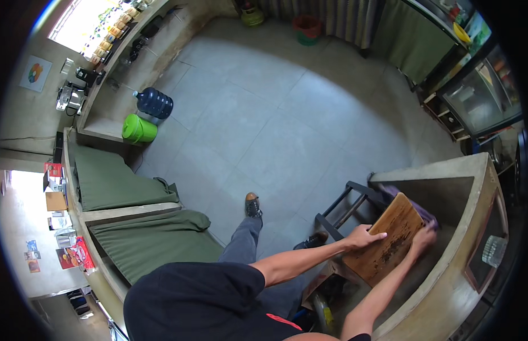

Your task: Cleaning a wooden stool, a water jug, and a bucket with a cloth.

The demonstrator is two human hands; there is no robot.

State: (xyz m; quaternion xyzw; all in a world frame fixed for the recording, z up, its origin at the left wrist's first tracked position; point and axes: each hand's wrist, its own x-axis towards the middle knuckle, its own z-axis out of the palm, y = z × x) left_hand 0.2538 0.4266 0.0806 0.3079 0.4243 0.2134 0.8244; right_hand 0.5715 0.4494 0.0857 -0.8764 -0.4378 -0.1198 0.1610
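A wooden board (387, 243) with dark, worn patches is held tilted in front of me, at the lower right. My left hand (364, 237) grips its left edge, thumb on the upper face. At the opposite edge, my right hand (424, 238) is closed on a purple cloth (430, 218), which runs along the board's far right side; part of the cloth is blurred. Beyond the board stands a dark stool or frame (345, 206), partly hidden by it.
Concrete shelving (481, 170) curves around the right side. A cardboard box (317, 283) and a bottle (323, 313) sit below the board. Green curtains (119, 179) cover the left counter. A green bucket (140, 129) and a blue water jug (155, 103) are on the far left.
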